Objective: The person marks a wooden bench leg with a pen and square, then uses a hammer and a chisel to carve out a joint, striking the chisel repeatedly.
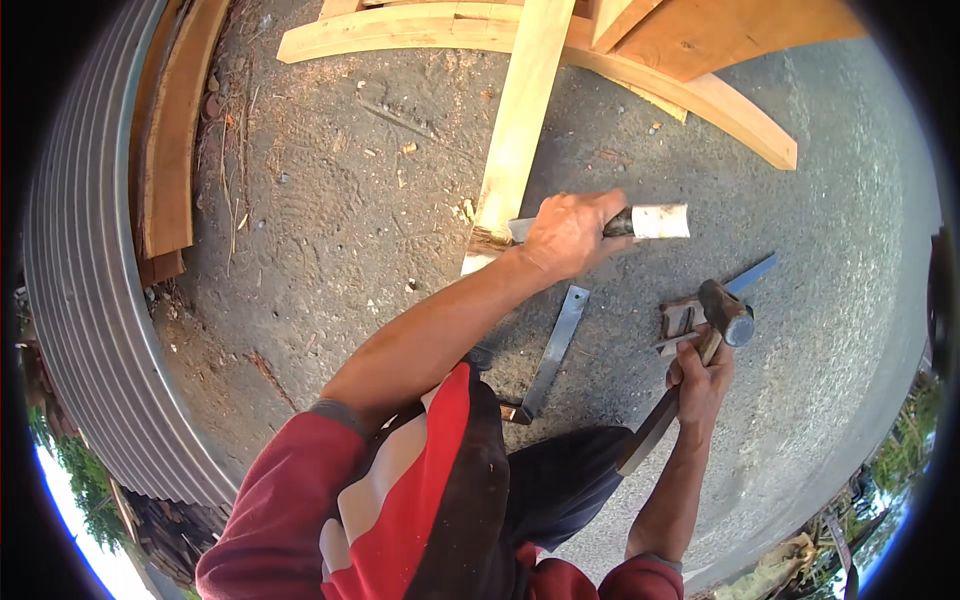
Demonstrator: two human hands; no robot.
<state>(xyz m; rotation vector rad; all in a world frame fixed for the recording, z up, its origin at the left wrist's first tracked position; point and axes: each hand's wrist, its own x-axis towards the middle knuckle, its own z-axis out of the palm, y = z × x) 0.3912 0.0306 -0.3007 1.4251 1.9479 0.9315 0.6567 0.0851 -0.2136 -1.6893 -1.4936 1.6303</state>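
Note:
My left hand [570, 235] is closed around a chisel-like tool [660, 221] with a pale, whitish end. Its grey blade [520, 230] shows on the other side of the fist, against the near end of a light wooden beam [525, 115]. That end looks darker and roughly cut, and the hand partly hides it. My right hand [703, 375] grips a hammer [727, 312] by its wooden handle, close below the metal head. The handle slants down toward my knee, and the head is held apart from the chisel.
A metal square [555, 350] lies on the ground between my arms. Beyond the hammer are a blue strip [752, 273] and a small greyish object [680, 322], partly hidden. Curved timber pieces [400, 32] lie at the far side. Planks [175, 150] and corrugated sheeting [85, 230] line the left.

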